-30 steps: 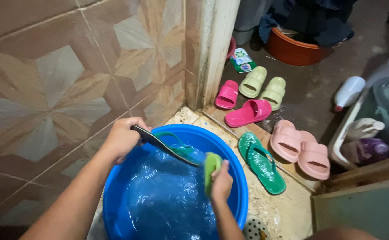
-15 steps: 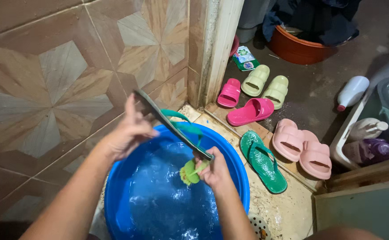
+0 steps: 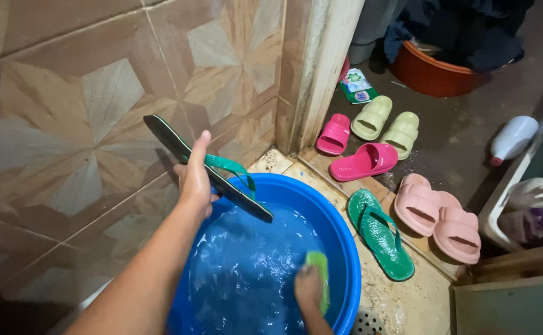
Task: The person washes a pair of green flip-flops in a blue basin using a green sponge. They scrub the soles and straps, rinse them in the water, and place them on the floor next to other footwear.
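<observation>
My left hand point(image 3: 195, 178) grips a green flip-flop point(image 3: 234, 189) by its middle, holding it tilted, dark sole up, over the far rim of a blue basin point(image 3: 346, 260) full of water. My right hand point(image 3: 308, 288) is low in the basin at the water's surface, closed around a green scrub brush point(image 3: 318, 273). The flip-flop's green strap hangs toward the water. The brush is apart from the flip-flop.
A second green flip-flop point(image 3: 380, 239) lies on the tiled floor right of the basin. Pink slides point(image 3: 439, 217), magenta slides point(image 3: 361, 161) and pale green slides point(image 3: 386, 124) sit beyond. An orange tub point(image 3: 436, 74) with dark clothes, bottles point(image 3: 513, 139) and a floor drain point(image 3: 367, 322) are nearby.
My left hand lifted the flip-flop higher and to the left. My right hand came off the flip-flop's end and dropped with the brush into the water.
</observation>
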